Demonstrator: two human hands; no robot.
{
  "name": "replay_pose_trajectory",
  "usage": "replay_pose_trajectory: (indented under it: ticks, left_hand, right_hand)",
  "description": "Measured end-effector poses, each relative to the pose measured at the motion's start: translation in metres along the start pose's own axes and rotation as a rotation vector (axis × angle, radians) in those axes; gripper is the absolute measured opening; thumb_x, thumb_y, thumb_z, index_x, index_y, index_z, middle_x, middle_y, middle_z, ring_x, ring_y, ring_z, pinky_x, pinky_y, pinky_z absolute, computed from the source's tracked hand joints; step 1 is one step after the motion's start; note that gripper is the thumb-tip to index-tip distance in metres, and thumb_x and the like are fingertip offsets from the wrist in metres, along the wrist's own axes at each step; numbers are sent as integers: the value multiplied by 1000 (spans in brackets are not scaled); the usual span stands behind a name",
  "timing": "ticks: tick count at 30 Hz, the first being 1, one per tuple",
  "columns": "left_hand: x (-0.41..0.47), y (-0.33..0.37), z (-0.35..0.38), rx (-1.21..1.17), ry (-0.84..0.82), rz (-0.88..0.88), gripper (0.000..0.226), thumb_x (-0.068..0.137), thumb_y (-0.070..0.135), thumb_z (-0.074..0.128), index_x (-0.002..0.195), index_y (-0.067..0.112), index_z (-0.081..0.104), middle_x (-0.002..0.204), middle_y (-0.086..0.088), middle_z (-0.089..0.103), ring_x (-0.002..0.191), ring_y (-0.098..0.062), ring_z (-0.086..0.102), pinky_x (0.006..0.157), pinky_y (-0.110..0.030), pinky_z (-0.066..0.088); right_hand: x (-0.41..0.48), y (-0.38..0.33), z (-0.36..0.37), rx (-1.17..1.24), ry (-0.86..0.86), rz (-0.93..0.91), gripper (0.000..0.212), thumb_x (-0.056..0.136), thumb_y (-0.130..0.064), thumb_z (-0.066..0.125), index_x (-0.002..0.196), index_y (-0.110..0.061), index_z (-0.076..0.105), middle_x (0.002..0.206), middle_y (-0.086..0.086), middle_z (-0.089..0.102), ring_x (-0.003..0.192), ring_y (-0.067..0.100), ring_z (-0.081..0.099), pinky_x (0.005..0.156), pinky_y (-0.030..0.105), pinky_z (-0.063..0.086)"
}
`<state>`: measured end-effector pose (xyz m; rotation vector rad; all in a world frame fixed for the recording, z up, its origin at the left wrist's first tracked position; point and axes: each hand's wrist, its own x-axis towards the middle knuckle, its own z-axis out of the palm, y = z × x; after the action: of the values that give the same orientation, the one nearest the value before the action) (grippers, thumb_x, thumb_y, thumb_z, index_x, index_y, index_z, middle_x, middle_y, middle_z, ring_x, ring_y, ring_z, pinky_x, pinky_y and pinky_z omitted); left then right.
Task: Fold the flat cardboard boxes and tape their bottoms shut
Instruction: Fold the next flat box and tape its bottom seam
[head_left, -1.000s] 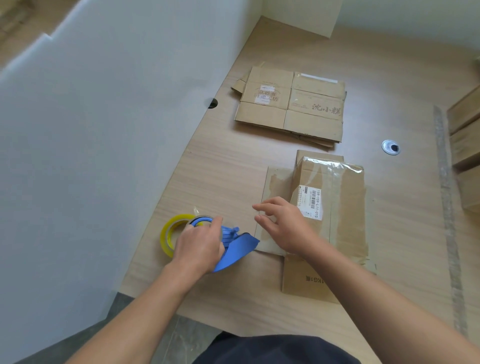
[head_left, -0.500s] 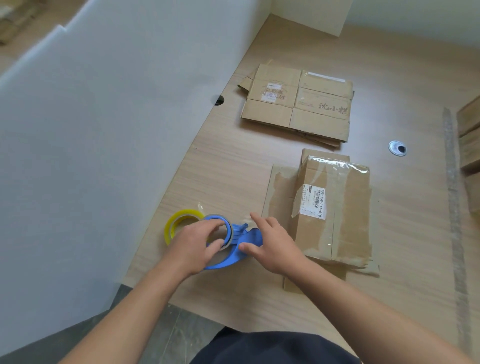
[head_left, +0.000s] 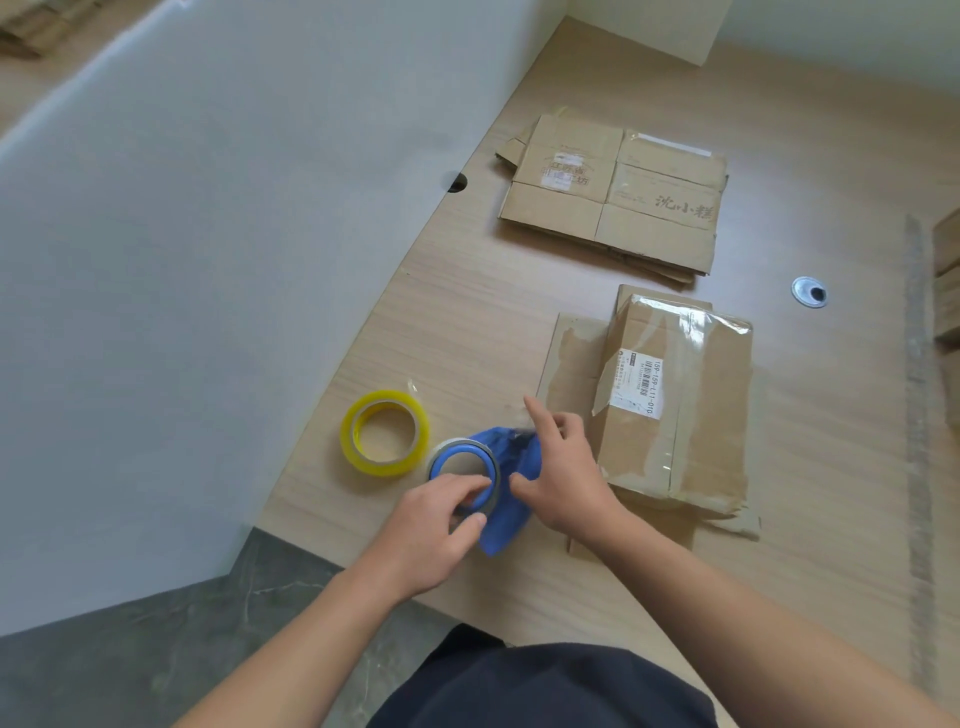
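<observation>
Right hand was moved off the labelled flat box onto the blue tape dispenser, fingers curled over its body. Left hand was kept gripping its roll. Box lay unfolded at dispenser's 2 o'clock; tape-end prep judged underway.

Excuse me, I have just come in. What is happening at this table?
A person is working with both hands on a blue plastic tape dispenser on the wooden table. The left hand grips the ring with the roll, and the right hand holds the handle part. A yellow roll of tape lies just beside it. A brown cardboard box with a white label lies flat by the right hand, and a stack of flat cardboard boxes waits farther back.
</observation>
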<state>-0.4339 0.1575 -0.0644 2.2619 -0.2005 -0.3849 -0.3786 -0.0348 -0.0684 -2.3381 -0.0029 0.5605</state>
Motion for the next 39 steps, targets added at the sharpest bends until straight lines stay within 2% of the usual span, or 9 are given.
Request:
replay_pose_trajectory:
  ticks: [2,4,6,8,11,19,26,30,39]
  left_hand:
    - [3,0,-2,36,101,33,39,87,20,64,126,13,65,113,2,66,100,-13,61,91,-22,46]
    - [8,-4,-4,135,123,27,56,86,28,68,138,13,55,130,-1,58,117,-20,53,102,-18,33]
    - [13,-11,0,253,15,-20,87,84,42,73,155,18,29,153,-1,35,138,-22,32,113,-22,20]
    - [16,-17,9,363,-87,-87,111,79,55,73,159,21,4,162,2,15,145,-21,17,118,-28,16]
    - [18,-15,29,492,-93,-122,126,73,68,69,158,18,-9,163,3,10,144,-21,17,118,-33,21]
    - [24,-24,40,486,-50,-28,95,75,48,73,150,18,25,144,3,32,125,-21,36,103,-30,37]
    - [23,-30,20,449,-101,31,93,79,42,74,154,16,23,150,4,29,133,-22,34,107,-34,39]
    - [18,-26,24,381,-121,23,89,82,46,70,152,13,25,150,0,32,137,-19,35,110,-29,34]
    - [22,-15,21,286,-175,-55,74,79,49,76,135,19,38,131,4,38,120,-16,47,97,-26,41]
  right_hand:
    - [1,1,-5,-4,18,-17,92,84,-22,70,156,-34,15,141,2,28,125,26,43,104,41,43]
    - [3,2,-9,-55,4,-47,94,85,-26,72,156,-35,11,146,2,29,127,25,41,105,39,42]
    - [3,4,-12,-130,-17,-87,97,88,-26,71,156,-40,3,152,3,25,131,26,39,107,38,40]
    - [5,5,-14,-150,-25,-86,100,88,-25,70,155,-44,-1,156,4,21,131,26,41,105,34,40]
    - [4,6,-15,-141,-14,-63,101,88,-27,72,155,-44,-3,147,2,32,105,17,47,89,25,39]
    - [5,9,-23,-240,-100,-111,96,91,-28,66,156,-40,-3,141,2,36,105,20,52,87,26,43]
    - [9,3,-22,-178,-57,-75,118,84,-32,73,146,-50,-26,111,-4,41,87,18,54,79,31,44]
    - [11,6,-22,-172,-74,-91,114,85,-32,72,149,-50,-20,117,-3,45,94,17,55,83,30,45]
    - [7,16,-17,-224,-87,-126,98,89,-32,68,156,-40,-4,138,-2,41,104,15,49,83,24,38]
